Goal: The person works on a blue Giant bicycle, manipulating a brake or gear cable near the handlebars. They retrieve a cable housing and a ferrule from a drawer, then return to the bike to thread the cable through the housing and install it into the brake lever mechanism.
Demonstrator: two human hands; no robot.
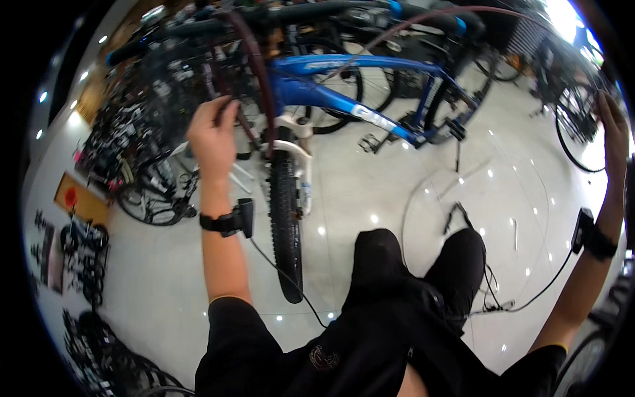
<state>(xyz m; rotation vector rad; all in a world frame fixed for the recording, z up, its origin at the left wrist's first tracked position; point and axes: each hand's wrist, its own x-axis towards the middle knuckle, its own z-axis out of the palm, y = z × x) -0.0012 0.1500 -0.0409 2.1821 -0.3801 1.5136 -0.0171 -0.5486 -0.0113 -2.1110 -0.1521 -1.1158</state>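
A blue bicycle (327, 98) with a white fork (306, 165) stands in front of me, its knobby front tyre (286, 231) toward me. My left hand (213, 142) is raised left of the fork, thumb and fingers pinched together; what they hold, if anything, I cannot make out. Beside it, a dark red cable (256, 59) bends down from the handlebar (311, 9). Another thin reddish cable (423, 20) arcs over the frame to the upper right. Out at the right rim, my right hand (614, 129) has its fingers drawn together; glare and the rim hide what is in them.
Many bicycles crowd the left and back, with one wheel (579, 132) near my right hand. Black wires (493, 308) hang by my knee (456, 264) and run to both wrist straps. On the shiny floor (370, 192) lies a thin white stick (515, 235).
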